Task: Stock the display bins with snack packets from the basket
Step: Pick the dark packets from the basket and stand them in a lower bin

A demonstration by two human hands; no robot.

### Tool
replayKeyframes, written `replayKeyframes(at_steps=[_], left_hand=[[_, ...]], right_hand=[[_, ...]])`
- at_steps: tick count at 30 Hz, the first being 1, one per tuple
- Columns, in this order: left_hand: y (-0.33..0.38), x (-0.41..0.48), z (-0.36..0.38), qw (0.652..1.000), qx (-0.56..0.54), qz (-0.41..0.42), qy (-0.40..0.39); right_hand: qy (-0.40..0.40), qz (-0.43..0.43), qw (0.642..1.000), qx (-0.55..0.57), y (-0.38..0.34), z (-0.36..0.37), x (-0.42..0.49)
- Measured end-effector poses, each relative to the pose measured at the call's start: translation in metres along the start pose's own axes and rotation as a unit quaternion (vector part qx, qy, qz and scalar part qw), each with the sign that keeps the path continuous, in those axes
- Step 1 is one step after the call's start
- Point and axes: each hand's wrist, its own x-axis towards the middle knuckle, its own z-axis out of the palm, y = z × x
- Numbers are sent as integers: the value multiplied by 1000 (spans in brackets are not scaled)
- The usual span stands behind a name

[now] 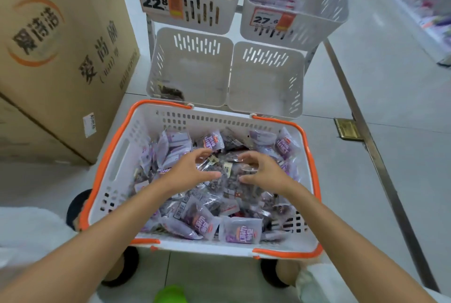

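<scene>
head view looks down into a white plastic basket with an orange rim point(219, 121). it is full of small purple and clear snack packets point(241, 230).

the left hand point(188, 171) and the right hand point(263, 171) are over the middle of the basket. their palms face each other and the fingers are bent like cups and spread apart. a clump of packets sits between them, but neither hand is squeezing it yet. i cannot tell if the fingertips touch the packets. i think the hands are set like this to scoop up a big bunch at once.

just past the far left corner of the basket sits a white slotted plastic bin point(192, 68) with a few dark packets point(170, 91) in its corner. past the far right corner is a second white slotted bin point(266, 78), where i see no packets. both bins are low and close to the basket, so the lift should be short.

a big brown cardboard box point(61, 46) stands left of the basket.
</scene>
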Motion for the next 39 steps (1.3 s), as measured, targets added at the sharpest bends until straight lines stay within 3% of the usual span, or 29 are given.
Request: replayKeyframes(at_steps=[5,8,10,13,17,20,22,25,31,34,37,39], left_hand=[[17,5,1,1000,-19,-12,-18],[19,11,-4,997,-79,9,20],[18,14,-11,991,-125,14,49],[15,15,-23,976,-208,16,63],[5,13,-41,954,-289,6,78],[0,12,-59,965,-235,-3,114],[0,13,-68,976,-178,12,125],[-1,17,-77,969,-224,22,99],[9,50,-115,976,-192,43,91],[28,78,-149,984,-101,59,132],[29,113,-186,980,6,59,190],[15,136,-205,973,68,21,221]], right_hand=[[36,-104,989,104,-61,-22,0],[42,-144,989,2,-86,-20,5],[43,-117,991,-50,-93,-23,11],[22,-92,995,-40,-98,-28,24],[25,-107,992,57,-103,-29,44],[-25,-84,989,115,-111,-24,58],[-29,-82,994,64,-118,-15,69],[-28,-85,996,26,-127,-10,87],[-147,-62,986,49,-146,-41,131],[-70,-117,986,101,-161,-55,160],[81,-157,979,98,-167,-62,200],[194,-160,967,38,-166,-62,231]])
